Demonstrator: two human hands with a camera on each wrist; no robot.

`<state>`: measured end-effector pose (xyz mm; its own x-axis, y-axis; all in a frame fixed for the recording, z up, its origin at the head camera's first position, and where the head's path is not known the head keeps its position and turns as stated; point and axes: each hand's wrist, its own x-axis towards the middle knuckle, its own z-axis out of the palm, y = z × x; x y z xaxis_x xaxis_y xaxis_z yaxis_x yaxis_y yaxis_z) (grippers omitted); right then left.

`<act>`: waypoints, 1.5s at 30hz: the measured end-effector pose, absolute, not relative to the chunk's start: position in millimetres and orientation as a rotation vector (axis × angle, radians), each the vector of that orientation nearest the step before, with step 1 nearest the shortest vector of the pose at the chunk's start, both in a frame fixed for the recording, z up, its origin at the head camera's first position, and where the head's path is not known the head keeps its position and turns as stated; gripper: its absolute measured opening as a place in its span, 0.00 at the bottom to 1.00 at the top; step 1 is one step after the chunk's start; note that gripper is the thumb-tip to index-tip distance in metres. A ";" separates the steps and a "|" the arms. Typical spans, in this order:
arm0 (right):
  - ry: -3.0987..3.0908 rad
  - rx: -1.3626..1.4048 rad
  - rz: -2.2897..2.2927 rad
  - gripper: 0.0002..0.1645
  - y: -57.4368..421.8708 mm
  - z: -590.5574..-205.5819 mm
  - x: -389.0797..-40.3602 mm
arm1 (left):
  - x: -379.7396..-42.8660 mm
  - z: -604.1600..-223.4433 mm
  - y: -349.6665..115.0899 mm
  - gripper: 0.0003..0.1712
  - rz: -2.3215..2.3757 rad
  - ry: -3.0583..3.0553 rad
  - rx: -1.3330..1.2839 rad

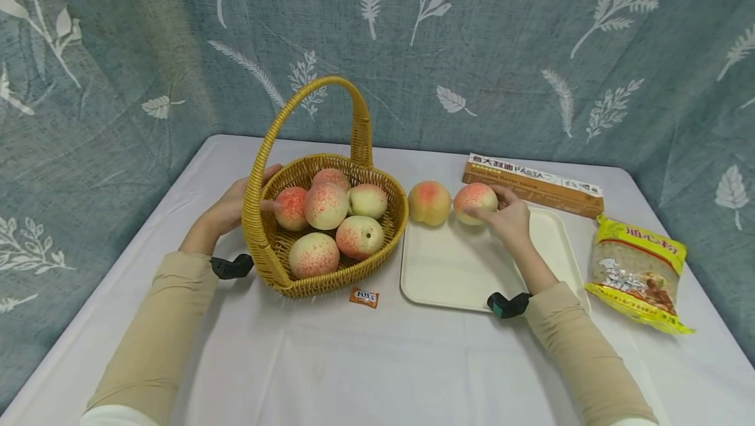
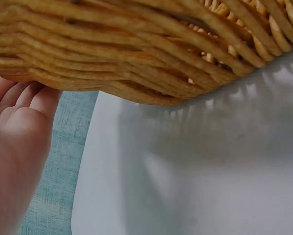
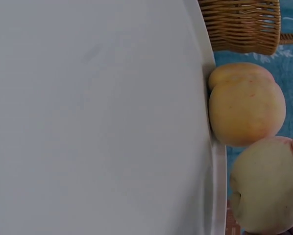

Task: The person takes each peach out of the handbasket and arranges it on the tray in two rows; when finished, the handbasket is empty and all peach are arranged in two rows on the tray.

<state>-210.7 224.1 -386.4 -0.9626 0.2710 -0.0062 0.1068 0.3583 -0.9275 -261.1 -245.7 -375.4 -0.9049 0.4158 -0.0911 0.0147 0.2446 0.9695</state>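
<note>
On the left stands a wicker basket [image 1: 330, 288] with a tall arched handle, holding several pale peaches flecked with red. My left hand [image 1: 227, 211] grips its left rim, the thumb over the edge and the fingers along the outside; the left wrist view shows those fingers against the woven wall [image 2: 112, 58]. At the far edge of a cream tray [image 1: 454, 282], my right hand [image 1: 508, 219] holds a pale peach with a red-speckled top [image 1: 475, 199] between thumb and fingers. Right beside it, a yellow-orange peach [image 1: 429, 204] sits at the tray's far left corner.
Behind the tray lies a long brown pasta box [image 1: 533, 187]. A yellow noodle bag [image 1: 639, 275] rests right of the tray. One small orange wrapped sweet [image 1: 364, 297] lies between basket and tray. A patterned curtain [image 1: 413, 52] hangs behind the white table [image 1: 354, 373].
</note>
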 end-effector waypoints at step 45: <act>-2.897 -0.089 1.475 0.45 244.6 -380.7 -222.2 | -260.4 -376.5 -246.5 0.52 1.610 2.265 0.451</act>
<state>-222.2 244.6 -380.7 -0.9924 -0.0015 -0.1232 0.0987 0.5885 -0.8024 -260.4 -246.5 -376.5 -0.8973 0.4343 -0.0795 0.0676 0.3131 0.9473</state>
